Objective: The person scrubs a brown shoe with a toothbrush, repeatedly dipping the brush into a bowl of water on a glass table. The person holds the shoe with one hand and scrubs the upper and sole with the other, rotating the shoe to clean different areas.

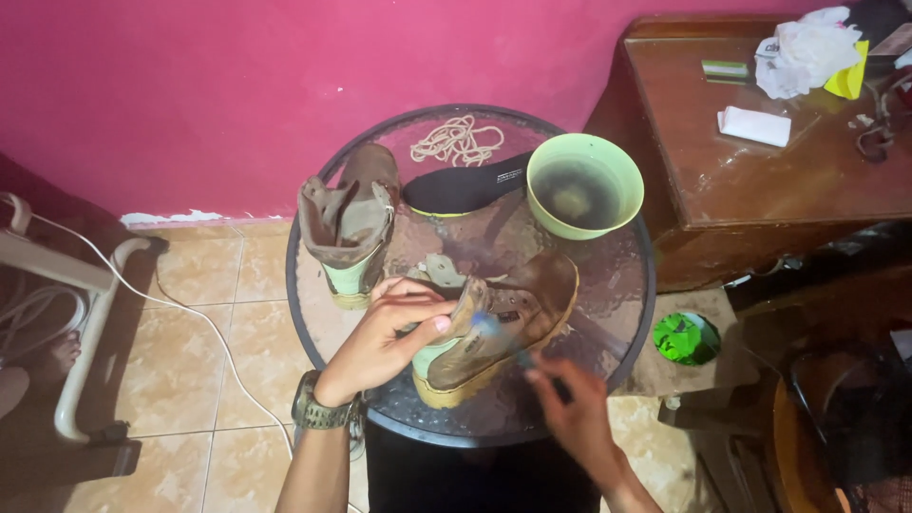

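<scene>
— Where the round glass table point(627, 313) is taken as a clock face, how is everything laid out, biggest first?

— The table itself is set against a pink wall point(237, 85), with a brown wooden cabinet point(760, 180) beyond its 3 o'clock edge. At 6 o'clock a muddy brown boot point(508, 323) is lain on its side, its yellow sole turned toward the near rim. A second boot point(350, 228) is stood upright at 9 o'clock. A green bowl point(584, 185) of murky water is placed at 1 o'clock, a dark insole point(461, 188) at 12 and a heap of pale laces point(456, 141) behind it.

— And the hands?

— The boot's heel collar is gripped by the left hand point(385, 342), fingers curled over the top and thumb pressed on the side, a watch point(318, 408) being worn on that wrist. The right hand point(570, 408) is closed on a small brush point(494, 332) (blurred, so the handle can hardly be made out), whose bluish head is laid on the boot's upper.

— How would the scrubbing be done well?

— The boot should probably be kept pinned firmly, the strokes kept short and run toward the sole, and the brush wetted often in the bowl, so that dirt is lifted rather than smeared.
</scene>
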